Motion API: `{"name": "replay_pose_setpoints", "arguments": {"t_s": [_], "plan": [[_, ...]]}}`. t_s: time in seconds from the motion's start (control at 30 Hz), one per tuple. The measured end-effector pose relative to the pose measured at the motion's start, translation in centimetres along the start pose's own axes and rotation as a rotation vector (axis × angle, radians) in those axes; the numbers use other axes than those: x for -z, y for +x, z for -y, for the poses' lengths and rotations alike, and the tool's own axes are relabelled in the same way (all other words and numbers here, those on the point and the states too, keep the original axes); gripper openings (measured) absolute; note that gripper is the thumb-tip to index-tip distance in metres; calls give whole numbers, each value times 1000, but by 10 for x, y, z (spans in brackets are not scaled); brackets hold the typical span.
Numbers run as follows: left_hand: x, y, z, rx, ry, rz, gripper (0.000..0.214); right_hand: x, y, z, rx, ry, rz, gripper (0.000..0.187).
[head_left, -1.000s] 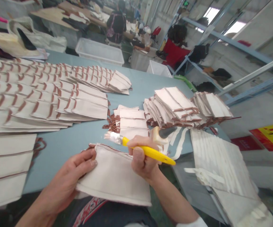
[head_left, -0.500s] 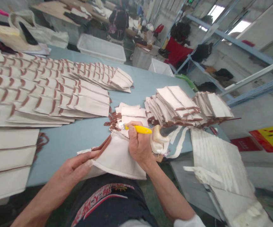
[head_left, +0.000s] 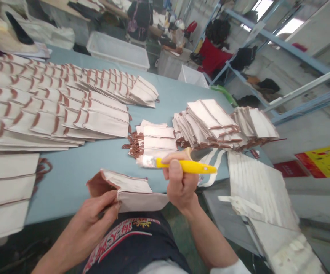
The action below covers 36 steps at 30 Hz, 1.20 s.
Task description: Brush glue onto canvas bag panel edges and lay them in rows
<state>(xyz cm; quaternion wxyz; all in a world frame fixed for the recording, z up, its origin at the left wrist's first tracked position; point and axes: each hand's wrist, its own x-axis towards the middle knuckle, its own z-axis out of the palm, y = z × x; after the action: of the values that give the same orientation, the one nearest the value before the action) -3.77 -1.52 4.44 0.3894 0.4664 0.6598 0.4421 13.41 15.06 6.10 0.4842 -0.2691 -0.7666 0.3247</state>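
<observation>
My right hand (head_left: 180, 182) is closed around a yellow-handled paintbrush (head_left: 201, 167), whose bristle end points left and is smeared white. In my left hand (head_left: 100, 213) the edge of a cream fabric piece with brown lining (head_left: 142, 200) is pinched between thumb and fingers. This piece stands partly open at the table's front edge, its brown inside showing on the left. Behind the brush lies a small stack of cream pieces with brown loops (head_left: 159, 142). A pale container with a dark handle (head_left: 201, 154) is mostly hidden behind my right hand.
Overlapping rows of cream pieces (head_left: 104, 118) cover the left of the blue-green table (head_left: 73, 167). More piles (head_left: 210, 118) stand at right. A white plastic bin (head_left: 119, 51) is beyond the far edge. White strips hang over a board (head_left: 259, 182) at right.
My right hand has lifted off the fabric and moved right with the brush. The fabric piece has been turned and opened, my left hand now pinching its edge.
</observation>
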Motion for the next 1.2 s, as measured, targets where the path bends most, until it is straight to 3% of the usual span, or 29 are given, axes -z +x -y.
{"name": "replay_pose_setpoints", "arguments": {"t_s": [0.1, 0.23, 0.4, 0.57, 0.7, 0.83, 0.93, 1.03, 1.13, 1.2], "plan": [[-3, -2, 9, 24, 35, -65, 23, 6, -15, 25, 52, 8, 111, 23], [-8, -3, 14, -21, 111, -40, 27, 1, -32, 43, 79, 63, 188, 27], [-13, -1, 15, -222, 186, -188, 27, 1, -34, 39, -3, 47, 87, 37], [-14, -2, 19, -208, 182, -209, 25, -5, -32, 39, 120, 105, 111, 32], [-12, 0, 16, -219, 214, -234, 25, -7, -35, 35, -11, 104, 50, 35], [-10, 5, 15, -290, 217, -230, 27, -11, -41, 33, -16, 149, 107, 33], [-8, 9, 14, -237, 227, -205, 25, -14, -37, 35, -109, 287, 57, 35], [-4, 17, 6, -90, 143, -183, 23, -13, -22, 36, -228, 383, 37, 44], [3, 26, -3, 41, -61, -135, 26, -13, -7, 32, -266, 435, 135, 48], [6, 29, -8, 96, -193, -81, 29, -15, 0, 27, -211, 417, 175, 45]]}}
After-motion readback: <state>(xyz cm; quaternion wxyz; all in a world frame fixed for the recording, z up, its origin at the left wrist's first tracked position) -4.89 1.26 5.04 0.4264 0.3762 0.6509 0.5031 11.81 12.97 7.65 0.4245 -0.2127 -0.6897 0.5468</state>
